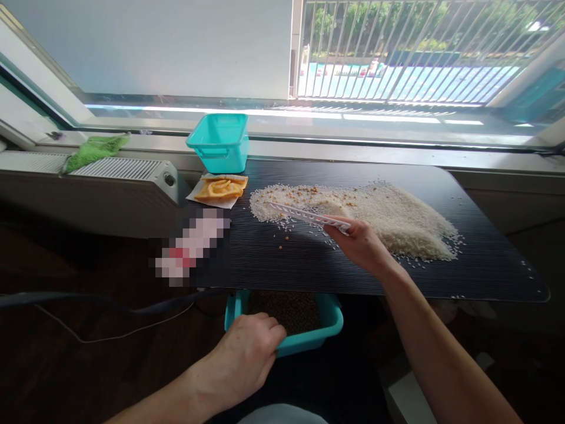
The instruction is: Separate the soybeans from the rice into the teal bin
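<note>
My right hand (359,244) is closed around one end of a long white plastic strip with slots (309,217). Its far end touches the left part of a spread pile of white rice (388,215) on the dark table. Small orange-brown grains (309,191) are scattered over the rice, mostly at its back left. Below the table's front edge, my left hand (253,347) grips the near rim of a turquoise tub (329,330). Many small brown grains (286,309) lie in that tub; my left fingertips are partly hidden.
Another turquoise tub (223,144) stands at the back left, behind a folded yellow cloth (223,188) on white paper. A blurred pinkish item (194,244) lies at the table's left. Left of the table is a radiator (132,182) with a green cloth (97,152); a window runs behind.
</note>
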The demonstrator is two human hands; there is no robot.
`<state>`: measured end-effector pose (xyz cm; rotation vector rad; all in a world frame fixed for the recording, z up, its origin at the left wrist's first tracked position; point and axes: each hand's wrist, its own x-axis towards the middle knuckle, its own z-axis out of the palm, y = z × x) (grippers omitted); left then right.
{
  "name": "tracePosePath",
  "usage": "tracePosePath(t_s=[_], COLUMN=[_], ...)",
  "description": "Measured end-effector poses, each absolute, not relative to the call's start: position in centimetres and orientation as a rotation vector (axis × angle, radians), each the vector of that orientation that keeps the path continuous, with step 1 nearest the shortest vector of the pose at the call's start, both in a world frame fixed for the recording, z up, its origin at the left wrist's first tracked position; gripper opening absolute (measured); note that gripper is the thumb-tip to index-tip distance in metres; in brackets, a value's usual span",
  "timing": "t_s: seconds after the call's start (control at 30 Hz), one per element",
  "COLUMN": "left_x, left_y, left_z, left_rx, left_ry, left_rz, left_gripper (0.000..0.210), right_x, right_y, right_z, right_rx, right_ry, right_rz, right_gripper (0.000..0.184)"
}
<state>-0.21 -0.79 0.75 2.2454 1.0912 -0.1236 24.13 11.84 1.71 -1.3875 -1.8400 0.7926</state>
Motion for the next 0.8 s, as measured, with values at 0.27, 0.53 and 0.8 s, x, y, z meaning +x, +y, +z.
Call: tracePosePath(t_s=[0.27,0.53,0.8], left_x=[-0.1,0.3,0.4], left_y=[-0.6,-0.4,-0.9], left_z=[1.2,1.7,1.9], left_rx=[2.247,2.276,2.307], left_ry=[1.088,1.048,1.046], left_rz=[-0.146,-0.255,-0.244], left_gripper=[0.015,0.016,0.017], right_x=[26.0,26.6,28.2], right_y=[10.0,6.6,4.9], right_z=[2.7,4.4,4.7], right_rx=[-1.399,-1.395,-1.353], right_ry=[-1.895,-1.887,-1.948], right_rz=[0.856,1.019,1.146], right_gripper=[0.029,0.029,0.030])
